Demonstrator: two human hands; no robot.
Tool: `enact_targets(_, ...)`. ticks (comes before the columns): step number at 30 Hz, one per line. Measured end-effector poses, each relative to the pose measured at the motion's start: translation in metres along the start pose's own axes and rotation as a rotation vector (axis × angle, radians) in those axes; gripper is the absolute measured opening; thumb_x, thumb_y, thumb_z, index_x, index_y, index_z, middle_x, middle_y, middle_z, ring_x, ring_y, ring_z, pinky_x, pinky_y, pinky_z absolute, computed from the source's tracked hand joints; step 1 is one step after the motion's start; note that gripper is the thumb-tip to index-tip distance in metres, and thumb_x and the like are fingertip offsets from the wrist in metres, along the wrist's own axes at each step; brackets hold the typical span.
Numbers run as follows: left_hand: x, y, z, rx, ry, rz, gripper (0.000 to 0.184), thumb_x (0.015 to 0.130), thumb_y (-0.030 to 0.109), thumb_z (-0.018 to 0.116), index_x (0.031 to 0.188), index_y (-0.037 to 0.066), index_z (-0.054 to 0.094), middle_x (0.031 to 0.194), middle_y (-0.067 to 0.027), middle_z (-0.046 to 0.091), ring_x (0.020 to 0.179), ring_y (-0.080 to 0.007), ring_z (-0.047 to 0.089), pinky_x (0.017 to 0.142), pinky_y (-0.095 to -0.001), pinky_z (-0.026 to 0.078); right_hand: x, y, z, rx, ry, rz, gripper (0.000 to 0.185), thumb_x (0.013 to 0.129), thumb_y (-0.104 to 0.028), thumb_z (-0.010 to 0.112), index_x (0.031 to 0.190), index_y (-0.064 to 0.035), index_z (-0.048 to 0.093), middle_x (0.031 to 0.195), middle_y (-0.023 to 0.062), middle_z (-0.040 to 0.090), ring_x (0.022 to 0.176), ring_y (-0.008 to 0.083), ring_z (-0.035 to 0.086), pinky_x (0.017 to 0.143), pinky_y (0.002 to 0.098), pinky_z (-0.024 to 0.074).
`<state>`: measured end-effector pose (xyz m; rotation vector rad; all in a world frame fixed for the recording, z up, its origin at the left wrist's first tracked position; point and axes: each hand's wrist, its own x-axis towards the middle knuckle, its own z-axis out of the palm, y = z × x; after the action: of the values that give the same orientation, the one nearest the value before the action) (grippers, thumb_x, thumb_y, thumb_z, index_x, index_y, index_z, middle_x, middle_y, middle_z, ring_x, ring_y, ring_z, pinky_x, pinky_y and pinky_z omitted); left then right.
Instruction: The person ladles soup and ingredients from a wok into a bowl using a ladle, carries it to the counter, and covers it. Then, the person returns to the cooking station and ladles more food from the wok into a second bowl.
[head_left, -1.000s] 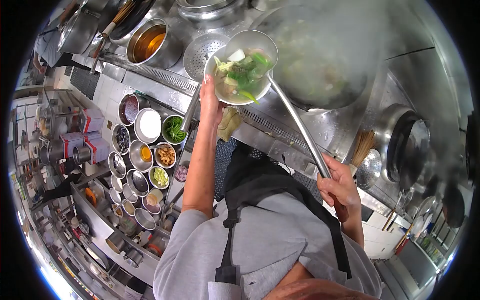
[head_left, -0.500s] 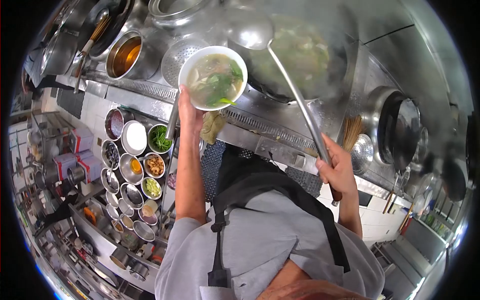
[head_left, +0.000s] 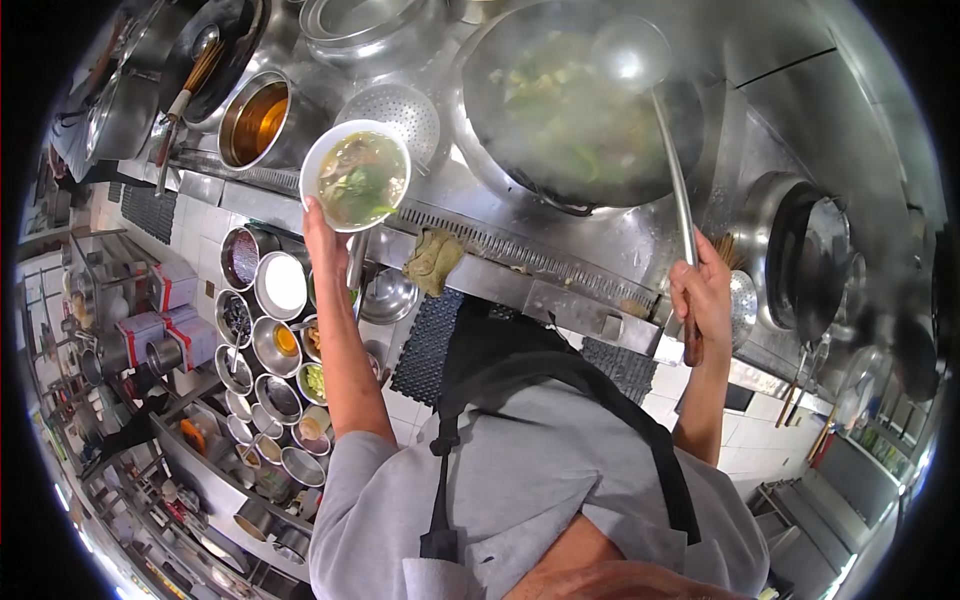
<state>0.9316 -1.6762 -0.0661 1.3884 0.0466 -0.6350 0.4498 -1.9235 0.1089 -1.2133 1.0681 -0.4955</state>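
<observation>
A white bowl of soup [head_left: 356, 176] with green leaves is held at its near rim by the left hand [head_left: 322, 236], partly closed on it, above the counter edge [head_left: 490, 262] and beside a perforated strainer [head_left: 396, 118]. A long-handled ladle [head_left: 676, 165] is gripped in the closed right hand [head_left: 703, 290], its head over the steaming wok [head_left: 575, 125].

Your bowl [head_left: 306, 165]: plain white; broth [head_left: 337, 172] pale yellowish, leaves [head_left: 362, 192] bright green. Your ladle [head_left: 675, 165]: silver, brown grip end. Your shirt [head_left: 530, 440] plain grey, apron [head_left: 500, 345] black. Cloth [head_left: 433, 262] olive-tan. Liquid [head_left: 271, 126] in the metal pot [head_left: 235, 93] amber-orange. Strainer [head_left: 412, 122] silver, dotted pattern. Floor mat [head_left: 427, 350] black, bumpy pattern. Boxes [head_left: 176, 285] white and red.
</observation>
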Motion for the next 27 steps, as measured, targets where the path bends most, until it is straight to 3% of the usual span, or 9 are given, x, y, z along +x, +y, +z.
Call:
enact_targets(8,0.039,0.02,-0.036,0.073,0.131,0.117,0.062,0.107,0.048,0.052,0.144,-0.001,0.042,0.133,-0.0203,0.058,0.117,-0.0324,0.064,0.091,-0.0495,0.06,0.005,-0.002,0.016,0.082,-0.004,0.02,0.062,0.097,-0.003,0.056,0.156,0.004,0.037,0.068,-0.0009,0.053,0.044,0.0036,0.045,0.04,0.0193,0.0353)
enact_targets(14,0.064,-0.012,-0.018,0.036,0.102,0.044,0.061,0.106,0.045,0.053,0.145,-0.001,0.045,0.133,-0.0209,0.06,0.109,-0.0328,0.069,0.08,-0.0462,0.064,0.017,0.008,0.017,0.123,0.007,0.076,0.065,0.098,-0.006,0.058,0.158,0.0008,0.036,0.068,0.0018,0.054,0.044,0.0065,0.046,0.038,0.0222,0.0366)
enact_targets(18,0.088,-0.045,-0.007,0.119,0.097,0.076,0.061,0.105,0.045,0.055,0.143,-0.002,0.048,0.129,-0.021,0.063,0.109,-0.033,0.069,0.081,-0.0455,0.063,0.016,0.01,0.021,0.115,0.036,0.068,0.066,0.096,-0.005,0.058,0.158,0.0013,0.035,0.067,0.0017,0.054,0.044,0.0065,0.046,0.038,0.022,0.036)
enact_targets(21,0.141,-0.091,-0.024,0.302,0.161,0.07,0.061,0.105,0.043,0.057,0.14,-0.005,0.048,0.129,-0.0205,0.062,0.106,-0.0324,0.069,0.083,-0.042,0.061,0.013,0.009,0.021,0.075,0.019,0.084,0.068,0.094,-0.003,0.057,0.158,0.0012,0.035,0.063,-0.0004,0.052,0.043,0.0055,0.045,0.038,0.0214,0.0354)
enact_targets(23,0.145,-0.099,-0.011,0.485,0.323,0.213,0.059,0.104,0.041,0.058,0.135,-0.009,0.051,0.124,-0.0205,0.065,0.101,-0.0318,0.069,0.083,-0.0417,0.059,0.01,0.002,0.029,0.088,0.065,0.117,0.069,0.092,-0.002,0.056,0.157,0.0016,0.036,0.06,-0.0027,0.048,0.043,0.0043,0.043,0.038,0.0208,0.0349)
enact_targets(25,0.134,-0.076,0.004,0.481,0.12,0.147,0.057,0.104,0.04,0.058,0.13,-0.01,0.055,0.117,-0.0215,0.069,0.098,-0.0316,0.07,0.082,-0.0455,0.057,0.007,0.014,0.021,0.127,0.034,0.088,0.072,0.096,-0.012,0.063,0.159,0.0008,0.03,0.068,-0.0004,0.048,0.044,0.004,0.044,0.037,0.0189,0.0364)
enact_targets(27,0.139,-0.079,0.013,0.464,0.138,0.179,0.052,0.104,0.037,0.057,0.126,-0.01,0.059,0.11,-0.0237,0.071,0.096,-0.0334,0.071,0.08,-0.0465,0.056,0.004,0.02,0.016,0.123,0.055,0.06,0.072,0.097,-0.013,0.063,0.159,0.0012,0.03,0.069,-0.0001,0.049,0.044,0.0042,0.045,0.037,0.0187,0.036)
